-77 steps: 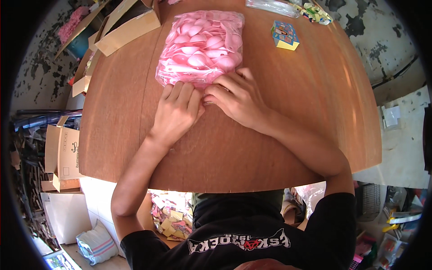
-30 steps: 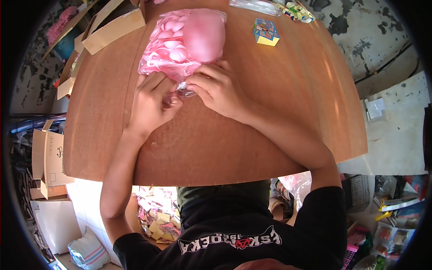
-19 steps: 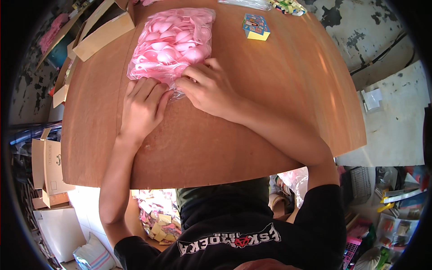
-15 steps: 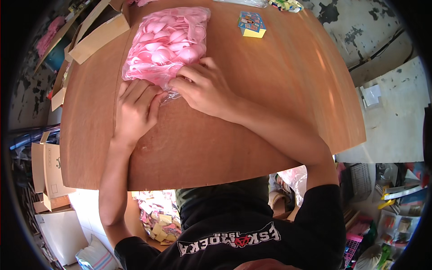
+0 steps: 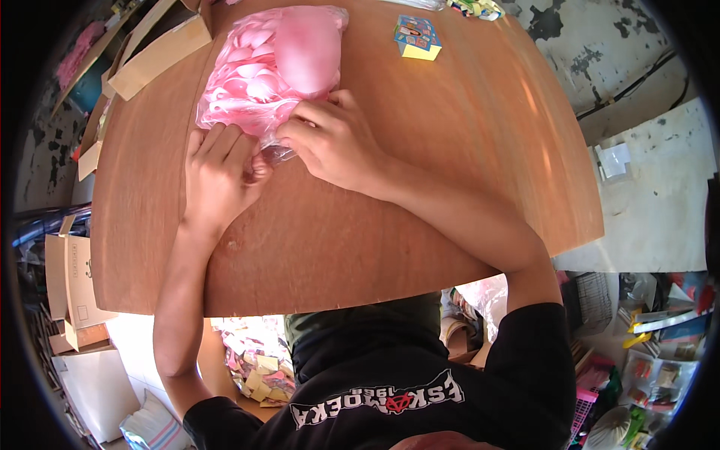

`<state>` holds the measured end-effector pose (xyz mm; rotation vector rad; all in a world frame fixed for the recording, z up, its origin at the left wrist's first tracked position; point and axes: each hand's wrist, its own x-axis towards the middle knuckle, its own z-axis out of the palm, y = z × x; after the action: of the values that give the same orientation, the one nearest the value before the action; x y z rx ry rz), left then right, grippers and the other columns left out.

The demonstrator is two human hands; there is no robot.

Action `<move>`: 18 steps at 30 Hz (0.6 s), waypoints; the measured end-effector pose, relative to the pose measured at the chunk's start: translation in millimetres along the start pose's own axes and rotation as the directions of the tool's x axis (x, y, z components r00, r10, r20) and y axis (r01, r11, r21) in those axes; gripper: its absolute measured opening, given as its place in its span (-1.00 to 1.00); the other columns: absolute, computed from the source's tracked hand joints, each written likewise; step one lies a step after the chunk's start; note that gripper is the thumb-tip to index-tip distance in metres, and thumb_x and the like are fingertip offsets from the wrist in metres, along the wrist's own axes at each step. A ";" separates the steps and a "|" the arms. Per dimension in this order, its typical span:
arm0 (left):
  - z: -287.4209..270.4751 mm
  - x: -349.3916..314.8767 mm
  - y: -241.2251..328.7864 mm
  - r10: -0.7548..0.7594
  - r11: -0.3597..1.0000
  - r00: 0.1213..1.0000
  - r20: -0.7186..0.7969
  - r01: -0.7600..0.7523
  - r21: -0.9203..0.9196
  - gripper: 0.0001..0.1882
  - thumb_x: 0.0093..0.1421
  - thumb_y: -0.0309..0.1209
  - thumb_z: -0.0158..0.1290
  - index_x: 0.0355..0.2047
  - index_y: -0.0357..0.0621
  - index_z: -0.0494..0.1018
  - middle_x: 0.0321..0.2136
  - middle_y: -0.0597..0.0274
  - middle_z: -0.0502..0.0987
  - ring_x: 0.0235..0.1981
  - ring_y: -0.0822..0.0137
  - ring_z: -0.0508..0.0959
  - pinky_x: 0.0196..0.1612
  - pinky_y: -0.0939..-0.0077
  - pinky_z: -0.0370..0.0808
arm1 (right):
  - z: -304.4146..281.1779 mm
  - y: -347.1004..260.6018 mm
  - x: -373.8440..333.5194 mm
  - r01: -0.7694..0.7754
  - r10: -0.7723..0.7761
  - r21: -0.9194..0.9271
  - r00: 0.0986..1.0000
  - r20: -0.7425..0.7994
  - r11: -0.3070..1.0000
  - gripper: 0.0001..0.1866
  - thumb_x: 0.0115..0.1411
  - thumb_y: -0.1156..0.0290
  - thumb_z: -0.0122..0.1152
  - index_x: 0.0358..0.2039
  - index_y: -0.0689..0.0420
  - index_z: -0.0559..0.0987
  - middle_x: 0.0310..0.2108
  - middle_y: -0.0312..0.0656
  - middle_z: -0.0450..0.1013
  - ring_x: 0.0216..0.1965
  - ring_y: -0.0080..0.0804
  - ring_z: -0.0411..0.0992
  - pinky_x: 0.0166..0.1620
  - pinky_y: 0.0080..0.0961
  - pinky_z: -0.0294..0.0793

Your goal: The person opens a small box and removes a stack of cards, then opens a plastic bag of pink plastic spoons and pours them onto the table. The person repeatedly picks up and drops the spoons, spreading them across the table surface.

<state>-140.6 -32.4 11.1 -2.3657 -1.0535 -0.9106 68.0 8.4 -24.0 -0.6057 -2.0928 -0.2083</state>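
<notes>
In the head view, a clear bag (image 5: 259, 79) packed with pink, spoon-like pieces lies at the far side of the wooden table (image 5: 390, 255). It should handle as light and loosely shifting, its film soft and slippery — the gathered near edge looks the best place to take hold. Both hands grasp that edge: the left hand (image 5: 223, 169) knuckles up, fingers curled, the right hand (image 5: 335, 144) pinching film, its forearm slanting across the table.

pink spoons (image 5: 259, 88); clear bag (image 5: 282, 155); brown wood-grained table (image 5: 390, 247); blue-and-yellow box (image 5: 417, 37); black shirt (image 5: 525, 367); white striped sack (image 5: 154, 424)
</notes>
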 end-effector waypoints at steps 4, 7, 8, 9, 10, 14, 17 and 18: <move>-8.6 -3.8 -2.6 -0.078 0.991 0.997 0.017 0.079 -0.107 -0.81 -0.09 -0.45 0.26 -0.43 -0.11 0.51 -0.50 0.32 0.43 -0.44 0.26 0.46 -0.24 0.35 0.30 | -3.8 -0.1 1.0 -0.016 0.016 0.019 1.000 -0.004 1.000 -0.89 0.08 0.38 0.39 -0.37 0.00 0.62 -0.34 -0.41 0.52 -0.35 -0.42 0.45 -0.15 -0.40 0.27; -4.1 -1.7 3.0 -0.011 0.998 0.999 -0.036 0.008 -0.069 -0.83 0.01 -0.41 0.28 -0.38 -0.11 0.55 -0.44 0.35 0.46 -0.39 0.28 0.47 -0.23 0.37 0.27 | 2.3 -1.1 2.6 -0.010 0.012 0.057 1.000 -0.028 0.998 -0.92 0.06 0.45 0.33 -0.40 0.00 0.60 -0.34 -0.40 0.47 -0.32 -0.43 0.46 -0.14 -0.34 0.23; -4.6 -3.6 -0.4 -0.022 0.998 0.999 -0.034 0.020 -0.057 -0.83 0.01 -0.41 0.28 -0.38 -0.11 0.55 -0.44 0.35 0.46 -0.39 0.28 0.47 -0.23 0.37 0.27 | 3.5 -1.8 2.8 -0.001 0.003 0.072 1.000 -0.027 0.997 -0.92 0.06 0.45 0.33 -0.40 0.00 0.60 -0.34 -0.40 0.47 -0.32 -0.43 0.46 -0.14 -0.34 0.23; -5.7 -5.3 -3.8 0.020 0.999 0.999 -0.038 -0.022 -0.048 -0.84 -0.01 -0.43 0.27 -0.39 -0.10 0.55 -0.44 0.35 0.47 -0.38 0.30 0.47 -0.24 0.38 0.27 | 4.5 -3.3 3.5 -0.006 0.008 0.068 1.000 -0.029 0.998 -0.91 0.05 0.46 0.33 -0.40 0.00 0.61 -0.34 -0.40 0.48 -0.32 -0.42 0.46 -0.15 -0.34 0.23; -7.6 -7.6 -6.5 0.062 0.997 0.997 -0.040 -0.063 -0.037 -0.85 -0.02 -0.45 0.27 -0.41 -0.10 0.54 -0.44 0.36 0.47 -0.37 0.33 0.47 -0.24 0.38 0.27 | 4.9 -5.0 4.5 -0.011 0.013 0.066 0.999 -0.033 0.998 -0.90 0.05 0.47 0.34 -0.40 0.00 0.61 -0.34 -0.40 0.49 -0.33 -0.42 0.46 -0.15 -0.34 0.23; -0.2 -10.7 -1.9 0.272 0.957 0.961 -0.045 -0.266 0.113 -0.88 -0.06 -0.41 0.19 -0.48 -0.03 0.49 -0.47 0.40 0.43 -0.37 0.41 0.45 -0.25 0.42 0.28 | 2.2 -3.7 1.3 -0.036 0.036 0.031 0.999 0.008 0.999 -0.91 0.06 0.48 0.33 -0.40 0.01 0.61 -0.39 -0.39 0.48 -0.34 -0.41 0.45 -0.15 -0.34 0.24; 14.4 -12.8 0.1 0.194 0.971 0.977 -0.089 -0.178 0.160 -0.91 -0.04 -0.37 0.14 -0.49 -0.01 0.47 -0.47 0.40 0.40 -0.37 0.41 0.43 -0.26 0.44 0.28 | -0.9 -4.0 5.9 -0.017 0.016 0.017 1.000 0.026 1.000 -0.91 0.06 0.45 0.36 -0.40 0.05 0.60 -0.41 -0.36 0.47 -0.35 -0.38 0.43 -0.16 -0.36 0.26; 16.6 -12.6 2.1 0.186 0.970 0.979 -0.079 -0.170 0.173 -0.91 -0.04 -0.37 0.14 -0.49 -0.01 0.47 -0.47 0.40 0.40 -0.37 0.41 0.43 -0.26 0.44 0.28 | -0.4 -4.0 6.8 -0.011 0.010 0.034 1.000 0.022 0.999 -0.91 0.06 0.45 0.36 -0.40 0.05 0.60 -0.41 -0.36 0.47 -0.35 -0.38 0.43 -0.16 -0.36 0.26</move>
<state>-138.7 -30.6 -9.6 -2.2153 -0.8300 -0.8277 63.2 7.2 -17.8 -0.6005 -2.1097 -0.1599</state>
